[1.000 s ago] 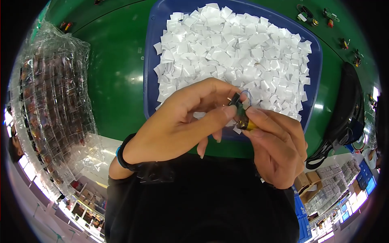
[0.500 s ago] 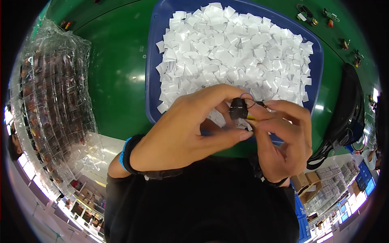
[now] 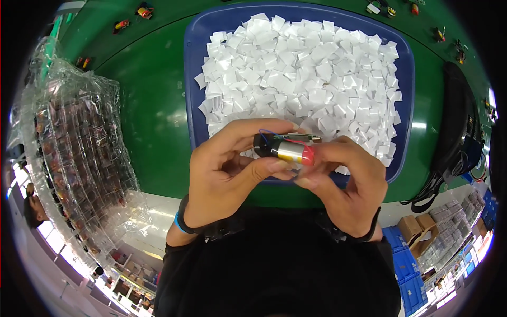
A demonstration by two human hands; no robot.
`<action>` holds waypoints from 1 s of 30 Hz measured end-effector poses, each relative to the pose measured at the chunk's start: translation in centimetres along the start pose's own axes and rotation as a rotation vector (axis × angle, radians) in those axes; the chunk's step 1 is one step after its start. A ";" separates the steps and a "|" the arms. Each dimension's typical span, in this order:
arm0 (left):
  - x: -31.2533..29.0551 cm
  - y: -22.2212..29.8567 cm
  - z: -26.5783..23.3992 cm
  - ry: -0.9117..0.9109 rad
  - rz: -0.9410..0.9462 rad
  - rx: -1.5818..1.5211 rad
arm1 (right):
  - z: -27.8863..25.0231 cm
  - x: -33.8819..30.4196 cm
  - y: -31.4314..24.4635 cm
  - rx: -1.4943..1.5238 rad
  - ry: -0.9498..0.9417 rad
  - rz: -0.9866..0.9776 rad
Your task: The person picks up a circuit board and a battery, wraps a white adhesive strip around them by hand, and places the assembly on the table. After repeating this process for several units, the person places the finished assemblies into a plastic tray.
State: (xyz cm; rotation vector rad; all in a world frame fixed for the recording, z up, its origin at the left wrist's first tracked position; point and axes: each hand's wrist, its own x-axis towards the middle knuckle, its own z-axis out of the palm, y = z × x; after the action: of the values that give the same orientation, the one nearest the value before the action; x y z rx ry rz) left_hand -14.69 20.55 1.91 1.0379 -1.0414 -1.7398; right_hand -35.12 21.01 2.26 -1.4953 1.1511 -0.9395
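Over the near edge of a blue tray (image 3: 409,105), both hands hold one small wired battery assembly. Its cylindrical battery (image 3: 290,151) is silver and yellow with a red end, and lies almost level, red end to the right. A black end piece (image 3: 261,145) caps it on the left. Behind the battery runs a narrow circuit board (image 3: 301,138), with thin blue and red wires looping across. My left hand (image 3: 219,171) is closed around the black end, thumb along the near side. The fingers of my right hand (image 3: 355,182) pinch the red end. White paper squares (image 3: 296,74) heap up in the tray.
To the left on the green table (image 3: 150,105) lies a stack of clear plastic trays (image 3: 90,142) with small parts inside. Similar battery assemblies (image 3: 143,11) are scattered along the far side. A black bag (image 3: 453,116) rests at the right, with blue crates (image 3: 406,267) below it.
The assembly has turned so that its battery and circuit board now show. Both hands have shifted left, and my right fingers have moved to the red end.
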 end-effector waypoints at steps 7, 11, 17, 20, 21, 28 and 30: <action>-0.1 -0.3 0.7 0.058 0.238 0.439 | 1.7 -0.3 0.7 0.200 0.091 0.017; 0.1 -0.1 0.6 0.044 0.410 0.612 | 2.0 -0.5 0.7 0.302 0.126 -0.006; 0.8 0.4 0.7 0.052 0.540 0.762 | 1.9 -0.2 0.0 0.409 0.128 0.183; 1.8 1.8 0.3 -0.088 0.476 0.866 | 1.6 -0.3 -0.1 0.478 0.122 0.257; 1.8 2.2 0.4 -0.086 0.483 0.874 | 1.4 -0.3 -0.1 0.515 0.100 0.279; 8.2 7.1 -6.4 0.215 0.121 0.712 | 0.7 0.2 -0.3 0.364 -0.070 0.158; 12.9 7.4 -11.6 0.256 0.125 0.774 | 0.2 -0.2 -0.4 0.247 -0.113 0.083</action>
State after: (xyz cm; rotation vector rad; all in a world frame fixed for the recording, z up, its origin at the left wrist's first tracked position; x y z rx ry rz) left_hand -6.20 3.67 2.21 1.5697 -1.6135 -1.0573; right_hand -34.86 21.33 2.60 -1.2755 0.9698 -0.8940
